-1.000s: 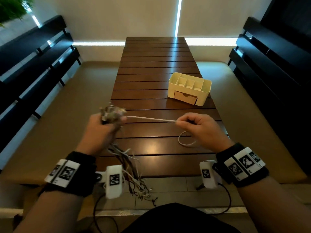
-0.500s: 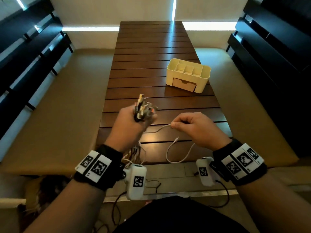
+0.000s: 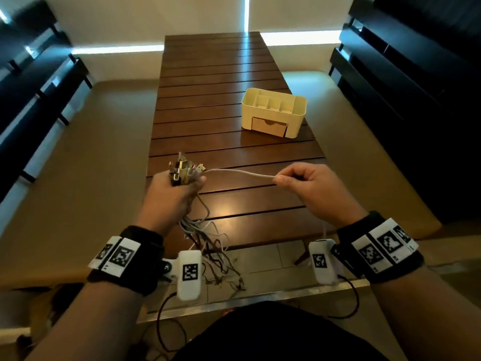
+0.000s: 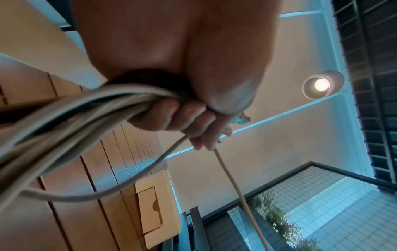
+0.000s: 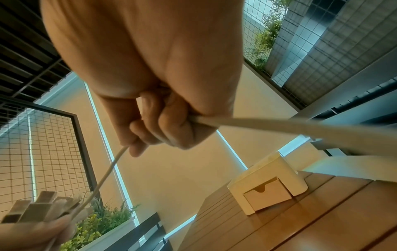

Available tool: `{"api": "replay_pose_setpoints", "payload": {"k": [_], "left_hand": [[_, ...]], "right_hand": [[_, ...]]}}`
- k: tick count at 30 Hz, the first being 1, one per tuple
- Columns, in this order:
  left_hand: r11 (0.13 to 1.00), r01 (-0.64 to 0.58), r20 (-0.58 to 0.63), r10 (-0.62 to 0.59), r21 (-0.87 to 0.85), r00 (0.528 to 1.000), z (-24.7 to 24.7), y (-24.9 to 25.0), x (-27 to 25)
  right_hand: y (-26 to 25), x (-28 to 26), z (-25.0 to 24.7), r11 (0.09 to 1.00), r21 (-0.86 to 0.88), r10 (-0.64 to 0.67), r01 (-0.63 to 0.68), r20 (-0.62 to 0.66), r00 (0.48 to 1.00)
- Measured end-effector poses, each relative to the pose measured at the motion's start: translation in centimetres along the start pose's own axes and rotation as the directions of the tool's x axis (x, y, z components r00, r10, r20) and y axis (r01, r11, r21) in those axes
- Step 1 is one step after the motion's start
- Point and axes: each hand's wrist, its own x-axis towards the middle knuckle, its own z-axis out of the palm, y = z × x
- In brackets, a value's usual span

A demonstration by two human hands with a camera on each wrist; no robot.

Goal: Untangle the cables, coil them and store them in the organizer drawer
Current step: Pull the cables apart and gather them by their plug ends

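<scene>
One white cable [image 3: 239, 173] now taut between both gripping hands (slack before).

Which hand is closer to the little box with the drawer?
The right hand. It pinches a white cable just below the box, slightly to the right. The left hand grips the cable bundle farther off, toward the table's left edge.
</scene>
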Motion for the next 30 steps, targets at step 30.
{"api": "replay_pose_setpoints", "payload": {"k": [30], "left_hand": [[0.930, -0.246, -0.027, 0.263, 0.274, 0.964, 3.8, 1.9, 0.3]], "right_hand": [[2.1, -1.7, 2.5, 0.997, -0.011, 0.077, -0.079, 0.393, 0.916]]}}
